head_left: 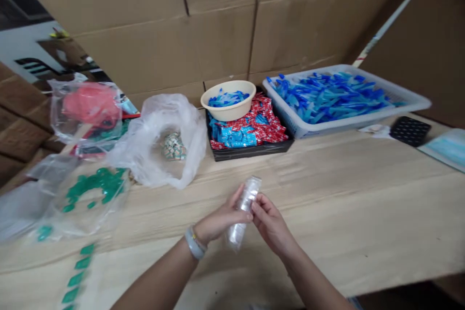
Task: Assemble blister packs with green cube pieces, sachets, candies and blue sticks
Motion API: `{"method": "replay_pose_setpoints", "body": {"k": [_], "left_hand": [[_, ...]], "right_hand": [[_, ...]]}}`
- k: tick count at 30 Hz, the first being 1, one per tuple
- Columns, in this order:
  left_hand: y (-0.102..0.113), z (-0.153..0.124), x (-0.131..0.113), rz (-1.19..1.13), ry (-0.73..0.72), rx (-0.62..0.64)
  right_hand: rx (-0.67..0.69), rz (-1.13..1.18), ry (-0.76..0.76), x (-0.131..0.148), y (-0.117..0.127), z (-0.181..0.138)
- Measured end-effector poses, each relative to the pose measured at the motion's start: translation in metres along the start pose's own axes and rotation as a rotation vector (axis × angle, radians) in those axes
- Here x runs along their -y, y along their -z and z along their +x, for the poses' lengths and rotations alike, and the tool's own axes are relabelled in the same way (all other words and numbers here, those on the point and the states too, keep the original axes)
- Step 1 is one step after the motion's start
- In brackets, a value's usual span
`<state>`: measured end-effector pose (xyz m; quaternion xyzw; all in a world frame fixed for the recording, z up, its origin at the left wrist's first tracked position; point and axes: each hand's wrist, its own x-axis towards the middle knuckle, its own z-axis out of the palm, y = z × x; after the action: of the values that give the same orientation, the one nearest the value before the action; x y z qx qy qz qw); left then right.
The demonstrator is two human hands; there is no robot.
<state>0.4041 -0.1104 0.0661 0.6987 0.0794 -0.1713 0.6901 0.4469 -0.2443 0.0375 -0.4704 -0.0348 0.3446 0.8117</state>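
Both hands, left hand (218, 220) and right hand (271, 225), gripping clear packet (244, 210), cream bowl (228, 99) of blue pieces, white basket (407, 101) likewise.

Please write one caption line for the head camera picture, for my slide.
Both hands, left hand and right hand, hold a small clear plastic packet above a wooden table.

Both hands, left hand (218, 220) and right hand (271, 225), fingers around a clear packet (244, 210) (blurred) above the table (363, 193)
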Motion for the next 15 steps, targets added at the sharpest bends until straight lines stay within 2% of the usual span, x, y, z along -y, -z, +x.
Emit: {"method": "replay_pose_setpoints", "body": {"k": [3,7,11,13,15], "left_hand": [[-0.006,-0.011,0.002,-0.351,-0.028,0.021],[0.0,-0.023,0.009,-0.377,-0.052,-0.011],[-0.001,-0.026,0.009,-0.171,-0.063,-0.153],[-0.006,-0.025,0.006,-0.244,-0.075,-0.144],[-0.009,-0.024,0.004,-0.387,-0.054,-0.159]], "right_hand": [[0.09,0.068,-0.088,0.011,-0.014,0.0],[0.108,-0.05,-0.119,0.019,-0.022,-0.004],[0.028,-0.329,-0.131,0.031,-0.03,-0.012],[-0.04,-0.355,-0.111,0.039,-0.026,-0.021],[-0.159,-0.312,-0.068,0.047,-0.009,-0.036]]}}
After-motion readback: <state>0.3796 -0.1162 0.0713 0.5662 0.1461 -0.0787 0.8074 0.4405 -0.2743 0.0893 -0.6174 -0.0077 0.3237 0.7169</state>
